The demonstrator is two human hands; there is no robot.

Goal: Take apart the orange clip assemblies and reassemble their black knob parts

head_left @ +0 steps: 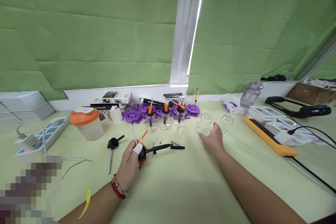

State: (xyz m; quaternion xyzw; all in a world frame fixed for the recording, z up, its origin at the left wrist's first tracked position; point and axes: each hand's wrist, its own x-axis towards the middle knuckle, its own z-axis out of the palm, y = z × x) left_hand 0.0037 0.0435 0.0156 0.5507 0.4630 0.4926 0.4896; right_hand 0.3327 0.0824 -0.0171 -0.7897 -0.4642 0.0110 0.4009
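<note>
My left hand point(131, 155), with white tape on a finger, is closed round a black dispenser top point(141, 154) with an orange lever point(143, 135) and a metal tube. A black stem point(161, 147) points right from it. Near the stem's tip lie a small spring point(175, 143) and a short black piece point(178, 147). My right hand point(214, 140) grips a clear glass jar point(204, 122) low on its side, at the table. A second glass jar point(227, 122) stands just right of it. Another black top point(113, 143) with a metal tube lies left of my left hand.
Several glass jars point(165, 123) with black and orange tops stand at the back, before purple plastic parts point(132, 116) and boxes point(117, 97). An orange-lidded cup point(90, 131) and power strip point(55, 129) are left. A yellow-black device point(270, 138), white packets point(266, 112) and bottle point(251, 94) are right.
</note>
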